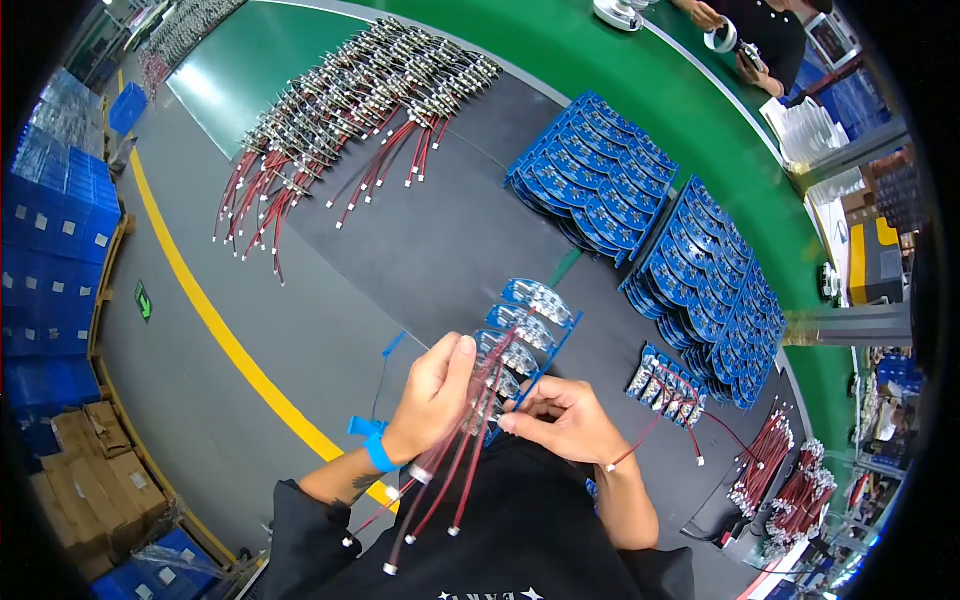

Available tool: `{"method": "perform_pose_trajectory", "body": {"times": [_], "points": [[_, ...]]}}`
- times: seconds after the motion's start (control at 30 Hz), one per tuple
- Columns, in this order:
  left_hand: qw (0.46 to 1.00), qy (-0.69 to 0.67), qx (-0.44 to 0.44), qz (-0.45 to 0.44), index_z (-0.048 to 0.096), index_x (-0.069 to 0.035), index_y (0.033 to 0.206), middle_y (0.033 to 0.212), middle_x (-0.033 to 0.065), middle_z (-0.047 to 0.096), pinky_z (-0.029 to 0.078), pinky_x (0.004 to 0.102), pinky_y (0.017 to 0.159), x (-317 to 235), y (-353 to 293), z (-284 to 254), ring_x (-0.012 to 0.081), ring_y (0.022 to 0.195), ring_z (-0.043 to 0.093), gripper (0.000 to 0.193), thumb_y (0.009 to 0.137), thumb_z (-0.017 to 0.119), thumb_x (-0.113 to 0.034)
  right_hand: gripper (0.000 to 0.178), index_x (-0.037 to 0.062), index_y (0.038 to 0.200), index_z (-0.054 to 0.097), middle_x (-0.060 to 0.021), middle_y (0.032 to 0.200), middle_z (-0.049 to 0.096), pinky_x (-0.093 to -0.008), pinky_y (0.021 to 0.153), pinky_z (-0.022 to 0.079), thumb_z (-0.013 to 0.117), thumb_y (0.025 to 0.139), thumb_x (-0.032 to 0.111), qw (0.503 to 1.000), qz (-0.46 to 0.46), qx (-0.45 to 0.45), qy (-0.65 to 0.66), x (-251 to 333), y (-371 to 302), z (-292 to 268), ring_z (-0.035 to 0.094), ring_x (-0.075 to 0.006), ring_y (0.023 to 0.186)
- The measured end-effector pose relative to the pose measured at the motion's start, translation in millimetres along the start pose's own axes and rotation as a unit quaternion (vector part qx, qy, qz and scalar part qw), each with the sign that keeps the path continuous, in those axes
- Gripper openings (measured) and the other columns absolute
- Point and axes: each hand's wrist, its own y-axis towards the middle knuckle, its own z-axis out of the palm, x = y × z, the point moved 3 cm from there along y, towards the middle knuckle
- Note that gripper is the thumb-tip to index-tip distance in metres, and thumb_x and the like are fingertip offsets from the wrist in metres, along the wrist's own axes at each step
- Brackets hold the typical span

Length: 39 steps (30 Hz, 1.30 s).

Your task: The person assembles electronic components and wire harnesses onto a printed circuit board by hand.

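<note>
Over a dark worktable, left hand grips a fanned stack of blue circuit boards with red leads, right hand pinches another red wire; wired boards lie far left, many bare blue boards wait right

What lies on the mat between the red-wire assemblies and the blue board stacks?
In the head view, only bare dark mat lies between the red-wire assemblies and blue board stacks.
</note>
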Motion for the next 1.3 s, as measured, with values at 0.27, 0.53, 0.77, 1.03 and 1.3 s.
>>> {"method": "perform_pose_trajectory", "body": {"times": [0.27,0.53,0.77,1.03,1.3], "points": [[0.998,-0.033,0.045,0.006,0.048,-0.001,0.082,0.058,-0.0007,0.046,0.034,0.0255,0.047,0.9,18.7,1.0,0.0038,0.056,0.038,0.027,0.097,0.046,-0.023,0.022,-0.0020,0.073,0.063,-0.0118,0.059,0.058,-0.0324,0.048,0.040,0.068,0.083,0.018,0.982,-0.054,0.084,-0.163,14.7,17.4,-2.6,0.053,-0.0193,0.049],[0.996,0.020,0.081,-0.009,0.049,0.002,0.072,0.049,0.0123,0.046,0.035,0.0317,0.043,-3.6,38.5,2.7,0.0087,0.045,0.040,0.035,0.095,0.049,-0.025,0.029,-0.0020,0.067,0.061,-0.0167,0.056,0.054,-0.0373,0.047,0.037,0.064,0.085,0.021,0.974,-0.046,0.088,-0.205,25.7,19.4,2.3,0.051,-0.0291,0.047],[0.995,0.011,0.088,0.034,0.050,0.001,0.071,0.050,0.0086,0.050,0.038,0.0287,0.044,-9.6,42.7,3.7,0.0087,0.046,0.045,0.034,0.096,0.047,-0.022,0.031,-0.0008,0.065,0.060,-0.0064,0.055,0.057,-0.0291,0.048,0.041,0.063,0.087,0.020,0.981,0.005,0.127,-0.144,14.4,21.7,6.5,0.053,-0.0129,0.049],[0.963,-0.165,0.182,-0.111,0.055,0.001,0.085,0.067,-0.0008,0.052,0.040,0.0225,0.054,12.7,44.4,8.6,0.0024,0.063,0.047,0.031,0.099,0.044,-0.025,0.022,-0.0022,0.074,0.062,-0.0057,0.062,0.062,-0.0263,0.051,0.044,0.062,0.088,0.015,0.983,-0.089,0.150,-0.050,13.3,19.2,12.3,0.058,-0.0128,0.055],[0.973,0.092,0.136,0.165,0.051,0.001,0.079,0.066,0.0011,0.052,0.039,0.0256,0.052,-4.4,44.7,11.3,0.0034,0.063,0.041,0.028,0.097,0.047,-0.019,0.018,-0.0020,0.078,0.067,-0.0072,0.063,0.065,-0.0240,0.052,0.046,0.065,0.086,0.015,0.991,-0.082,0.079,-0.074,17.0,17.0,-12.9,0.061,-0.0091,0.058]]}}
